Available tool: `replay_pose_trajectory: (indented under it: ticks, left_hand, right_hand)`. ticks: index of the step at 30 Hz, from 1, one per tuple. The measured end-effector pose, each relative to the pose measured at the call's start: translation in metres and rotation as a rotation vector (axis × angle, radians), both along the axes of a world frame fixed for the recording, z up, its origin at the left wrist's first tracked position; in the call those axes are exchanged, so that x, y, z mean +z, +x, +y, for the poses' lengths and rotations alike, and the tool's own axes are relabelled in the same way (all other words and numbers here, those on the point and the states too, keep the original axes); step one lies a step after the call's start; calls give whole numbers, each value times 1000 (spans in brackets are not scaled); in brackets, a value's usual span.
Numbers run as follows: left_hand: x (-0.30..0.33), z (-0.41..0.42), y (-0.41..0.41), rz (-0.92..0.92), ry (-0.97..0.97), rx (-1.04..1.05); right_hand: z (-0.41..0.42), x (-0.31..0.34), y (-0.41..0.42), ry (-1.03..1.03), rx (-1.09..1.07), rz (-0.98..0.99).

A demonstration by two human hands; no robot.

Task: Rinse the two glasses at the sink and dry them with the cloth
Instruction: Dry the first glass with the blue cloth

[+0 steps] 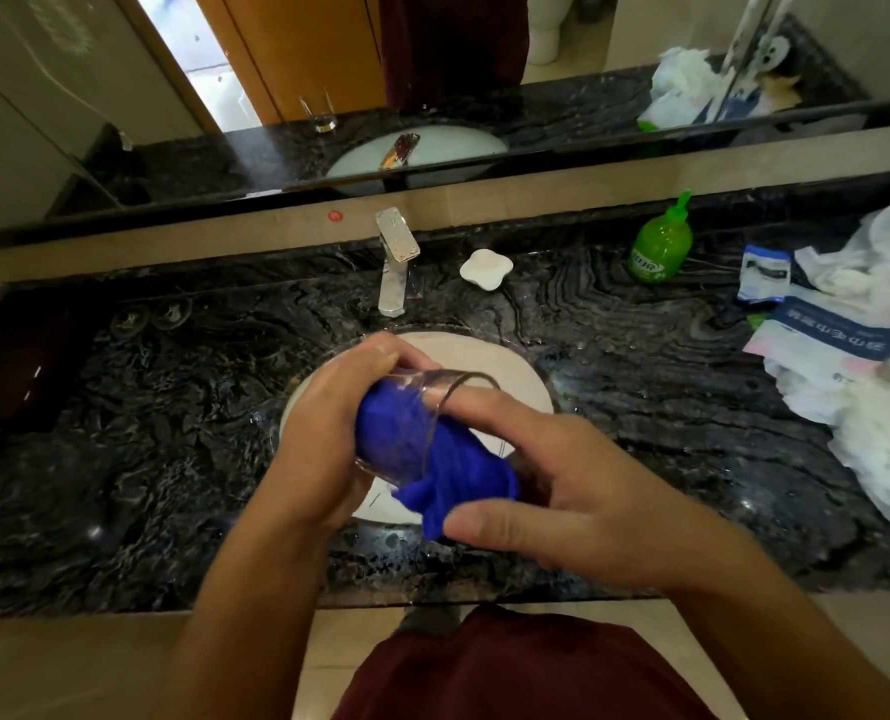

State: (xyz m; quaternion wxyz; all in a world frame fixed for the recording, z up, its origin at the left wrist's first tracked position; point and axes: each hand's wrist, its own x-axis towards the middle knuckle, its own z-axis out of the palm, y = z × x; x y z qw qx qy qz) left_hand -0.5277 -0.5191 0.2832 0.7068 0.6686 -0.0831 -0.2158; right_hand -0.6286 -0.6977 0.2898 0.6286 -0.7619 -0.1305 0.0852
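Left hand (323, 433) gripped the glass (412, 423); right hand (562, 491) pushed cloth (448, 459) inside. Wet glass could slip into the sink (526, 376).

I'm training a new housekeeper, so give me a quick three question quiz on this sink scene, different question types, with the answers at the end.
1. True or false: the blue cloth is stuffed inside the glass.
2. Which hand grips the glass from outside? A) left hand B) right hand C) neither
3. Fill in: the green soap bottle stands on the counter to the ____ of the tap, as the person faces it.

Key
1. True; part of the cloth also hangs out of the mouth.
2. A; the left hand wraps the glass, while the right hand works the cloth with fingers at the rim.
3. Right.
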Motion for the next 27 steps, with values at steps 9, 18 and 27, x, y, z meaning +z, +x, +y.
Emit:
replay_pose_trajectory:
  ticks: [9, 18, 27]
  left_hand:
    - [1, -14, 7, 316, -103, -186]
    - [21, -23, -12, -128, 118, -177]
    - [0, -22, -19, -474, 152, -56]
  right_hand:
    - [-12, -1, -9, -556, -76, -324]
    - [-2, -22, 9, 586, -481, 173]
    - [-3, -27, 10, 792, -177, 247]
